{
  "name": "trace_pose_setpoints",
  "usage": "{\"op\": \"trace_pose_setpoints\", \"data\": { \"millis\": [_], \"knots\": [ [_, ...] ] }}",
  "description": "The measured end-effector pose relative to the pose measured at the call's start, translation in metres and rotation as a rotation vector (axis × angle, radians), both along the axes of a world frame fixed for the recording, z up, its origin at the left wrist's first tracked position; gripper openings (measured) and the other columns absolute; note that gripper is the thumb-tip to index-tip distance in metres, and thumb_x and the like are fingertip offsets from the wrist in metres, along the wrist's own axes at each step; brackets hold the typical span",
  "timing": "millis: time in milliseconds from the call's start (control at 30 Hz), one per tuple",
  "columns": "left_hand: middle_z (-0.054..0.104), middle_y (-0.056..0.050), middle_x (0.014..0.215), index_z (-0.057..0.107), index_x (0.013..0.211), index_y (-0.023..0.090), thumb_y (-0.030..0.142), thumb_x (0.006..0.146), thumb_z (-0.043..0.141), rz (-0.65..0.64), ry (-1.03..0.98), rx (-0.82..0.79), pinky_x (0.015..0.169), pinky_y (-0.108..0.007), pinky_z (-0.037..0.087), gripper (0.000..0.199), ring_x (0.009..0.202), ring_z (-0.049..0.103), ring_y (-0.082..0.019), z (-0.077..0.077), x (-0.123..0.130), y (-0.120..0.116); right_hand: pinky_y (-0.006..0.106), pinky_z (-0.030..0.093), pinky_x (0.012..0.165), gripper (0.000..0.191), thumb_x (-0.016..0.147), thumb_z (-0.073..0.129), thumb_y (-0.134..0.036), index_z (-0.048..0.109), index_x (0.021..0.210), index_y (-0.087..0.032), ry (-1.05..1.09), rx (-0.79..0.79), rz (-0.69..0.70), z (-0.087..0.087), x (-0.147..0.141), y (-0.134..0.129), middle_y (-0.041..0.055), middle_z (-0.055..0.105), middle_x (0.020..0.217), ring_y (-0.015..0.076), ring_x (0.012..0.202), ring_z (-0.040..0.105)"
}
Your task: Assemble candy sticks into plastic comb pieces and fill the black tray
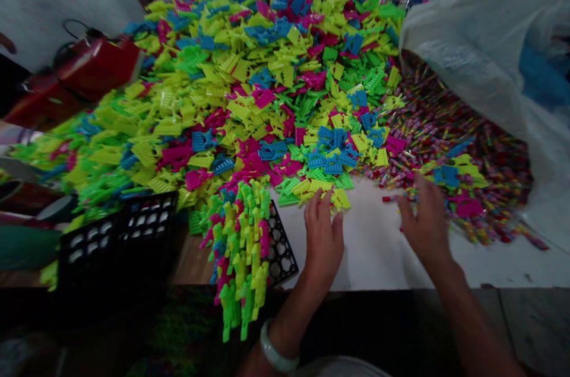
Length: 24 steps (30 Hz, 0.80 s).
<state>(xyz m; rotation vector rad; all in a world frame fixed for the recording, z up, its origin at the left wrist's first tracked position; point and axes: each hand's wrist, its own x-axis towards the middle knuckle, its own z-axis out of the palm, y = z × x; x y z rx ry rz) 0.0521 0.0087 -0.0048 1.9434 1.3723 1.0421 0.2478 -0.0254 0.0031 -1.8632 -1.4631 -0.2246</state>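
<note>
My left hand (323,237) is open on the white tabletop, fingers stretched forward at the edge of some yellow plastic pieces (318,188). Whether its fingertips touch them I cannot tell. My right hand (425,219), also open with thumb and fingers apart, is beside a small group of blue, yellow and pink pieces (446,176). Those pieces lie on a heap of thin, shiny, multicoloured sticks (445,122). Left of my left hand, many neon pieces (240,246) stand in rows over a black tray with round holes (280,246).
A large mound of yellow, green, blue and pink plastic pieces (267,68) fills the table's back. Another black holed tray (146,222) is at left, with a red object (89,77) behind it. A translucent plastic bag (481,38) drapes over the sticks at right.
</note>
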Motion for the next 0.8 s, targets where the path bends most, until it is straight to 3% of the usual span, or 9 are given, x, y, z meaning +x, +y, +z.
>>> {"op": "trace_pose_setpoints", "data": {
  "millis": [67, 133, 233, 367, 467, 567, 700, 800],
  "knots": [
    [0.04, -0.016, 0.145, 0.047, 0.132, 0.016, 0.016, 0.086, 0.051, -0.039, 0.219, 0.061, 0.108, -0.053, 0.032, 0.046, 0.137, 0.03, -0.031, -0.002, 0.008, 0.004, 0.053, 0.036, 0.104, 0.047, 0.093, 0.038, -0.022, 0.04, 0.139, -0.014, 0.027, -0.077, 0.247, -0.018, -0.027, 0.012, 0.0175, 0.046, 0.135, 0.0287, 0.126, 0.04],
    [0.046, -0.017, 0.141, 0.05, 0.129, 0.015, 0.01, 0.083, 0.052, -0.043, 0.391, 0.092, 0.105, -0.057, 0.033, 0.046, 0.135, 0.035, -0.033, -0.006, 0.009, 0.002, 0.05, 0.039, 0.102, 0.049, 0.088, 0.036, -0.012, 0.045, 0.136, -0.017, 0.052, -0.147, 0.463, -0.034, -0.054, 0.017, 0.0147, 0.052, 0.131, 0.0256, 0.123, 0.044],
    [0.056, -0.015, 0.131, 0.056, 0.12, 0.014, 0.009, 0.082, 0.054, 0.014, 0.482, 0.119, 0.102, -0.055, 0.037, 0.039, 0.126, 0.044, -0.033, -0.012, -0.005, -0.008, 0.044, 0.043, 0.1, 0.053, 0.084, 0.036, -0.005, 0.049, 0.134, -0.019, 0.134, -0.224, 0.649, -0.043, -0.07, 0.016, 0.0101, 0.058, 0.125, 0.0215, 0.116, 0.05],
    [0.058, -0.012, 0.128, 0.057, 0.115, 0.016, 0.006, 0.08, 0.055, 0.017, 0.462, 0.14, 0.101, -0.051, 0.041, 0.037, 0.124, 0.046, -0.03, -0.017, -0.022, -0.016, 0.042, 0.044, 0.098, 0.051, 0.084, 0.037, -0.004, 0.053, 0.13, -0.02, 0.134, -0.188, 0.537, -0.035, -0.044, 0.029, 0.0093, 0.06, 0.12, 0.0215, 0.113, 0.051],
    [0.056, -0.012, 0.13, 0.056, 0.118, 0.017, 0.004, 0.079, 0.055, 0.022, 0.44, 0.15, 0.102, -0.053, 0.04, 0.04, 0.126, 0.045, -0.031, -0.02, -0.019, -0.014, 0.044, 0.039, 0.102, 0.055, 0.082, 0.036, 0.0, 0.053, 0.131, -0.017, -0.044, -0.228, 0.451, -0.032, -0.028, 0.053, 0.0114, 0.054, 0.131, 0.0239, 0.121, 0.045],
    [0.052, -0.014, 0.135, 0.056, 0.118, 0.016, 0.004, 0.079, 0.054, 0.014, 0.415, 0.133, 0.102, -0.057, 0.039, 0.041, 0.128, 0.043, -0.033, -0.019, -0.014, -0.018, 0.044, 0.038, 0.101, 0.059, 0.079, 0.038, 0.002, 0.051, 0.133, -0.017, -0.231, -0.355, 0.464, -0.038, -0.032, 0.064, 0.01, 0.048, 0.138, 0.0257, 0.123, 0.042],
    [0.049, -0.016, 0.138, 0.052, 0.124, 0.016, 0.006, 0.081, 0.05, -0.061, 0.253, 0.129, 0.104, -0.054, 0.042, 0.045, 0.131, 0.041, -0.03, -0.002, -0.021, -0.052, 0.042, 0.039, 0.101, 0.06, 0.079, 0.04, -0.002, 0.046, 0.137, -0.018, -0.278, -0.295, 0.469, -0.059, -0.042, 0.045, 0.0094, 0.046, 0.141, 0.0249, 0.127, 0.04],
    [0.059, -0.014, 0.127, 0.046, 0.132, 0.02, 0.023, 0.085, 0.054, -0.181, 0.001, 0.162, 0.095, -0.038, 0.052, 0.047, 0.117, 0.056, -0.025, 0.022, -0.035, -0.081, 0.046, 0.042, 0.097, 0.055, 0.083, 0.035, -0.007, 0.048, 0.135, -0.021, -0.246, -0.18, 0.484, -0.079, -0.035, 0.032, 0.01, 0.049, 0.138, 0.0271, 0.123, 0.046]
  ]
}}
